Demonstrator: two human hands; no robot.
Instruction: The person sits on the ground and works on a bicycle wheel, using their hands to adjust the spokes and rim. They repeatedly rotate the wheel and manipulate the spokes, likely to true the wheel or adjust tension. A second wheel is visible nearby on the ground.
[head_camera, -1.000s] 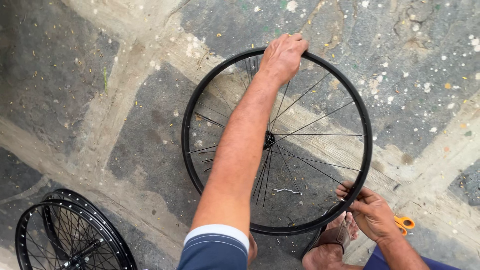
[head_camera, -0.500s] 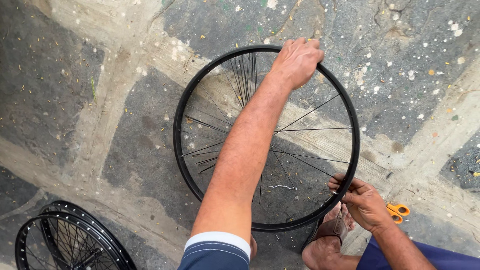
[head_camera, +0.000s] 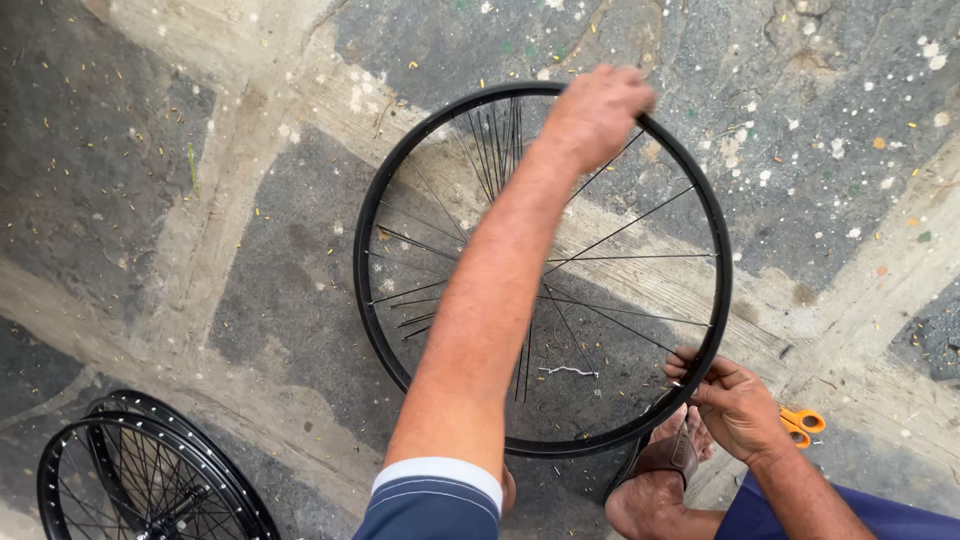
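Wheel rim (head_camera: 380, 190), black, centre frame on stone paving (head_camera: 130, 150). Left hand (head_camera: 597, 112) closed over its top edge; right hand (head_camera: 735, 405) pinches a spoke (head_camera: 640, 330) end at lower right. Best: hold rim steady, seat spoke squarely.

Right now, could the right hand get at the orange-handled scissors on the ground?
Probably yes. The right hand is pinching at the wheel rim, and the scissors lie just beside it on the bare stone, with nothing between them. It would have to let go first.
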